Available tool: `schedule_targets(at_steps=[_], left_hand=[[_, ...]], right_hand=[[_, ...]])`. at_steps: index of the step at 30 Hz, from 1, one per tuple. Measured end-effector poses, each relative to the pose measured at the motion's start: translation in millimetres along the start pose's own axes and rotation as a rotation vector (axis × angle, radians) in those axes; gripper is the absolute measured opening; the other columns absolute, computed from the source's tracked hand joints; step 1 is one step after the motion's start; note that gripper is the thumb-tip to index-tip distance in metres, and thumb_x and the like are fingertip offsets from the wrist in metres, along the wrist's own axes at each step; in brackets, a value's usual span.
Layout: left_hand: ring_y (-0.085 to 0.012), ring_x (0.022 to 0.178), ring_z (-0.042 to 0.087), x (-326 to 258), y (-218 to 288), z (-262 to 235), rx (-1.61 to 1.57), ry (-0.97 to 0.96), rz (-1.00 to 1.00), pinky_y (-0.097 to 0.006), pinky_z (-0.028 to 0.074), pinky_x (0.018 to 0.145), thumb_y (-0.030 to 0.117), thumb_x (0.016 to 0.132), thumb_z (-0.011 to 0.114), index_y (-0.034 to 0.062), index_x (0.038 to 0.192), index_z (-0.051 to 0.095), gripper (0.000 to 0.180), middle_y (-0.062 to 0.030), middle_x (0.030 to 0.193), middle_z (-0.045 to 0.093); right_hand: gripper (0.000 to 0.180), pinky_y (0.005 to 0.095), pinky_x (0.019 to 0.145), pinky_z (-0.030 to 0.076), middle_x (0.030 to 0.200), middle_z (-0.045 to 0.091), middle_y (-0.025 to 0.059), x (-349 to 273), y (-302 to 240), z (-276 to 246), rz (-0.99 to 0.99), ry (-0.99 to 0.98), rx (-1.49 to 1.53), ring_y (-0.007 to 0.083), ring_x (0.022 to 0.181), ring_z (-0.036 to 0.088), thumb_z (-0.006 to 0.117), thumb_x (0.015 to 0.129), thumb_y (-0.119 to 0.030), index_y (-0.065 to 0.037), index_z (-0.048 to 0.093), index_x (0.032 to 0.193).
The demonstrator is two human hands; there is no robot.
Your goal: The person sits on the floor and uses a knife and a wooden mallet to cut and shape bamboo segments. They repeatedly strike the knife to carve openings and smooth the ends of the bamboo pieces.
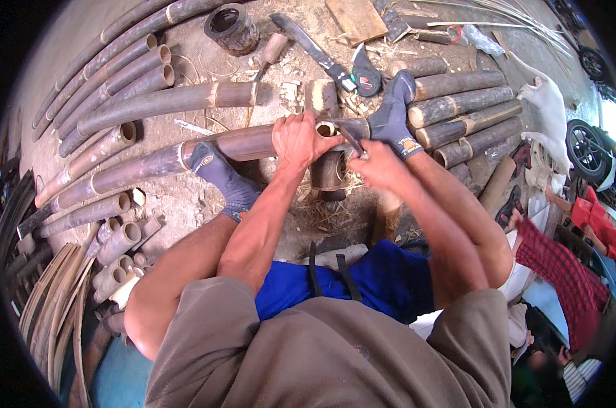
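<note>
Grey-brown cloth of one short-sleeved shirt (335, 353) fills the lower middle, nearest the camera. Beyond it lies one long, brown, jointed bamboo pole (117, 173) on the floor, its long axis running from the lower left up to the right, gently bent, its right end pointing toward the right foot. Two feet in dark grey socks, the left foot (219, 177) and the right foot (393, 112), bear against it. Four short, grey-brown bamboo lengths (461, 106) lie side by side to the right. One short brown bamboo piece (327, 170) crosses beneath the pole near its right end. One dark, round, open-topped container (234, 37) stands farther off, with one long-bladed machete (304, 44) nearby. Two bare hands work at the pole: the left hand (300, 139) curls its fingers over it, thumb stretched rightward; the right hand (379, 163) is closed around one slim, grey metal blade tool (352, 143). Between them shows one small, pale-rimmed opening (326, 128).
</note>
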State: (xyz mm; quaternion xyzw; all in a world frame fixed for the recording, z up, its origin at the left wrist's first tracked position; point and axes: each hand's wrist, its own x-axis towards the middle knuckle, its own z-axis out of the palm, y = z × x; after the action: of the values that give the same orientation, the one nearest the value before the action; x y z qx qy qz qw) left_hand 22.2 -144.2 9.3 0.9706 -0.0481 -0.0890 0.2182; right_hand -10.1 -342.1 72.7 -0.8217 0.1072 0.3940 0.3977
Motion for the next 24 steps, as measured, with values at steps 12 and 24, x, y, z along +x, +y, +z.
schedule_targets(at_steps=[12, 24], left_hand=[[-0.0367, 0.102, 0.071, -1, -45, -27, 0.135, -0.236, 0.263, -0.05, 0.052, 0.093, 0.084, 0.062, 0.076, 0.0064, 0.128, 0.064, 0.102, -0.0213, 0.107, 0.074], [-0.0301, 0.106, 0.069, -11, -58, 1, -0.147, -0.019, 0.108, -0.045, 0.049, 0.097, 0.052, 0.082, 0.069, 0.0083, 0.12, 0.071, 0.058, -0.0141, 0.104, 0.073]], right_hand=[[0.043, 0.0578, 0.085, 0.055, 0.097, 0.072, 0.0308, -21, 8, 35, -0.189, -0.011, -0.445, 0.05, 0.094, 0.07, 0.067, 0.084, -0.024, 0.002, 0.06, 0.117], [0.02, 0.0367, 0.051, 0.051, 0.071, 0.059, 0.0022, -24, -56, 120, 0.19, 0.01, 1.13, 0.0167, 0.056, 0.059, 0.065, 0.096, -0.02, -0.005, 0.059, 0.107]])
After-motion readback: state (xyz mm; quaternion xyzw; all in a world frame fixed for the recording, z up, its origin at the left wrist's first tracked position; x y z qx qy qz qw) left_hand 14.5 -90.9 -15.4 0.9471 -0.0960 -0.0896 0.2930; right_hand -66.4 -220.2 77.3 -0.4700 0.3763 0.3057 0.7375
